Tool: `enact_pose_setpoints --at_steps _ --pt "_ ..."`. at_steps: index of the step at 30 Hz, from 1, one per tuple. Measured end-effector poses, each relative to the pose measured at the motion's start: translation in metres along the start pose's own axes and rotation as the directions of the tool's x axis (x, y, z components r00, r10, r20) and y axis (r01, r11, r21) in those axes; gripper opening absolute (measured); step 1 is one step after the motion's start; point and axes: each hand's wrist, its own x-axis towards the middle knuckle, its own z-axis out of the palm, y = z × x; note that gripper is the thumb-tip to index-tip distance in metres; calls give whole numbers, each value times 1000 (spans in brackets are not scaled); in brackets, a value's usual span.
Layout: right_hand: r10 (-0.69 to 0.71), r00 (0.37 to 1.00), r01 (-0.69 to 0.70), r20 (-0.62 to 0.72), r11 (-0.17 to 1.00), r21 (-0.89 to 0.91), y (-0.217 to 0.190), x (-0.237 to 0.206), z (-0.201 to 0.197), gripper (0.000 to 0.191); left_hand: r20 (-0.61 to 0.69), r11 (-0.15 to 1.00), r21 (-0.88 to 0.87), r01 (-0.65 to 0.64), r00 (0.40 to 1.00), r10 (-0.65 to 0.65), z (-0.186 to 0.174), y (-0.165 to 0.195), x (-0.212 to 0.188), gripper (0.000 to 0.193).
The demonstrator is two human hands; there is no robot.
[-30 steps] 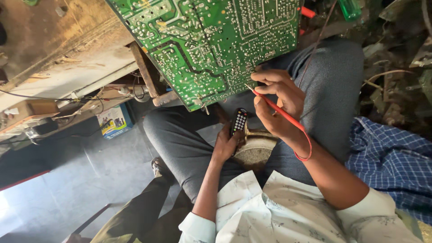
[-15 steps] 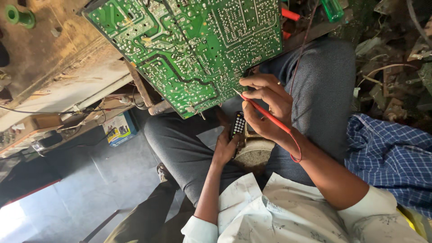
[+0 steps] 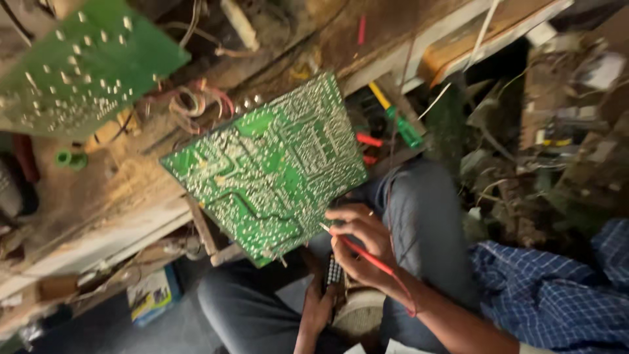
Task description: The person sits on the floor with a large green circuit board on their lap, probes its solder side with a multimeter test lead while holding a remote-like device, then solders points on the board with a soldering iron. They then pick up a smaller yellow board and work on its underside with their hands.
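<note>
Probing 1 green circuit board (image 3: 268, 170) over the lap, solder side up.

Right hand (image 3: 359, 246) closed around 1 red test probe (image 3: 359, 252), tip touching the board's lower edge. Left hand (image 3: 318, 308) down below, fingers wrapped on 1 small dark keypad gadget (image 3: 333, 272). 1 more green board (image 3: 78, 65) up top left on the workbench (image 3: 98, 190), 1 green-handled screwdriver (image 3: 400, 121) near the right corner.

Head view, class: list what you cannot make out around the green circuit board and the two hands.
- Red probe tip: blurred, contact with the green circuit board unclear.
- Left hand: its grip on the dark keypad device is partly hidden by the board and leg.
- Second green board: cut off at the top-left edge.
- Workbench clutter: motion-blurred.
</note>
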Motion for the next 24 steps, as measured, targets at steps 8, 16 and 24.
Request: enact_pose_setpoints --at_steps 8,16,24 --pt "41 998 -41 41 999 -18 -1 -3 -4 19 -27 989 30 -142 989 142 -1 -20 5 25" --pt "17 999 -15 43 999 -46 -2 0 -5 20 -57 986 89 -144 987 149 -1 -12 2 29" --pt "22 998 -21 56 1000 -22 1 0 -6 21 -139 961 200 -189 966 218 -2 -14 5 47"
